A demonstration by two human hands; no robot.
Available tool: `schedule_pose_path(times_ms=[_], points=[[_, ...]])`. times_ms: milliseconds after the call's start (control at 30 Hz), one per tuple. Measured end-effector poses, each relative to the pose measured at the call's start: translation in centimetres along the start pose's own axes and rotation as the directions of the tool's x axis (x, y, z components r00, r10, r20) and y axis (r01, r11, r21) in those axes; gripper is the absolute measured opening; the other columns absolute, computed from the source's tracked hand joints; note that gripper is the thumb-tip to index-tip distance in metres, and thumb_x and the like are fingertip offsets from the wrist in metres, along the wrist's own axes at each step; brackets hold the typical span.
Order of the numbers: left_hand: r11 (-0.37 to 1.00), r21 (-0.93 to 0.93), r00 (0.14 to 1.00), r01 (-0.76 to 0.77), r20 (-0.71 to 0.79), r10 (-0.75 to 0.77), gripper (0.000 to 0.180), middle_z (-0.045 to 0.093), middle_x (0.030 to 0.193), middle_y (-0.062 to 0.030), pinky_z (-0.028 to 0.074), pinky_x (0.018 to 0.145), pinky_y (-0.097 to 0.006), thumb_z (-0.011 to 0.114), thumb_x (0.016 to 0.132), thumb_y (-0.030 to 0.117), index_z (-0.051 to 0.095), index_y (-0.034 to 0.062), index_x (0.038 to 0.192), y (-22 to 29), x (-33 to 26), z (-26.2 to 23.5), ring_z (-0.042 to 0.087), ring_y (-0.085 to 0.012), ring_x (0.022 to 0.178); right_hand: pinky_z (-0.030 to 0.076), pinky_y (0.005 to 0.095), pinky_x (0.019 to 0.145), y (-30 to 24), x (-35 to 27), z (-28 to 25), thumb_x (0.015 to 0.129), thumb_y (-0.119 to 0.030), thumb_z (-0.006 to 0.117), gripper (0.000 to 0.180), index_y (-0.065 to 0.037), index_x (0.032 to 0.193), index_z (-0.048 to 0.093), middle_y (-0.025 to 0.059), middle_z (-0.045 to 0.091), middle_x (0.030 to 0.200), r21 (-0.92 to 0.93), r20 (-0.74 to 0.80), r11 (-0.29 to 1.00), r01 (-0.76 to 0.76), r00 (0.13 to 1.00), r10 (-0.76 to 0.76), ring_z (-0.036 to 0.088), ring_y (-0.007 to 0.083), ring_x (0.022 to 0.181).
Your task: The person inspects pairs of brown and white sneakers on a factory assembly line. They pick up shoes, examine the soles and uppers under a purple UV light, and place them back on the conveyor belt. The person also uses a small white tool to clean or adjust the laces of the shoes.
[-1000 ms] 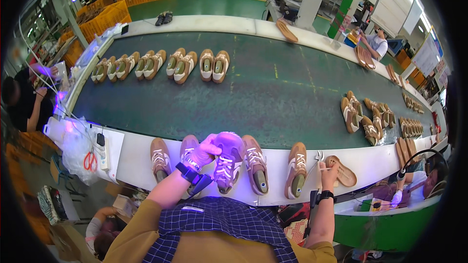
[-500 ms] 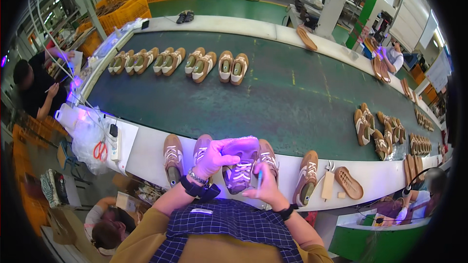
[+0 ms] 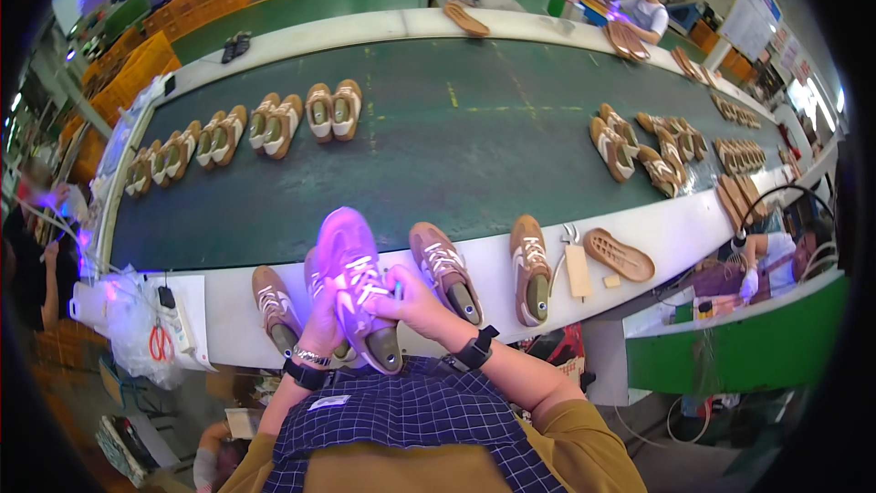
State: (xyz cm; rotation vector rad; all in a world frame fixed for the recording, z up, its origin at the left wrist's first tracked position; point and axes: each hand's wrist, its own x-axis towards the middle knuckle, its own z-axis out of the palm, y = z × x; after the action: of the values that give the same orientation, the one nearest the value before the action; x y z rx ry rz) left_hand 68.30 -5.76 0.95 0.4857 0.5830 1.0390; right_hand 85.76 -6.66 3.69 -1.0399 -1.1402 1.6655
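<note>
Laced brown shoe [image 3: 356, 288] raised over white ledge [image 3: 228, 310], left hand [image 3: 324, 324] and right hand [image 3: 415, 306] each in closed grip on it

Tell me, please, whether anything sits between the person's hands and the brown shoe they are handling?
Nothing visible does. The left hand and right hand both already have the brown lace-up shoe with white stripes in their grip, lifted in front of the white bench edge. The other brown shoes lie on the bench beside it, not between.
</note>
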Motion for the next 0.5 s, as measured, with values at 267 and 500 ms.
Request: schedule_pose_path(times_ms=[267, 500], points=[[0.979, -0.139, 0.988, 0.146, -0.021, -0.151, 0.082, 0.05, 0.118, -0.0258, 0.049, 0.084, -0.05, 0.036, 0.084, 0.068, 0.03, 0.0021, 0.132, -1.8, -0.3, -2.6, 0.055, -0.0391, 0.103, 0.046, 0.0353, 0.066, 0.2, -3.1, -7.4, 0.068, -0.036, 0.075, 0.047, -0.004, 0.088, 0.047, 0.0118, 0.057, 0.082, -0.601, -0.298, 0.799, 0.024, 0.921, -0.251, 0.058, 0.0248, 0.074], [0.981, -0.141, 0.987, 0.134, -0.072, -0.145, 0.084, 0.049, 0.119, -0.0271, 0.048, 0.085, -0.049, 0.039, 0.082, 0.068, 0.031, 0.0003, 0.133, -2.6, 0.1, -4.3, 0.055, -0.0391, 0.104, 0.047, 0.0392, 0.065, 6.4, -3.9, -10.6, 0.056, -0.029, 0.08, 0.061, -0.002, 0.093, 0.039, 0.0183, 0.056, 0.078, -0.683, -0.43, 0.667, -0.298, 0.902, -0.038, 0.058, 0.0339, 0.071]])
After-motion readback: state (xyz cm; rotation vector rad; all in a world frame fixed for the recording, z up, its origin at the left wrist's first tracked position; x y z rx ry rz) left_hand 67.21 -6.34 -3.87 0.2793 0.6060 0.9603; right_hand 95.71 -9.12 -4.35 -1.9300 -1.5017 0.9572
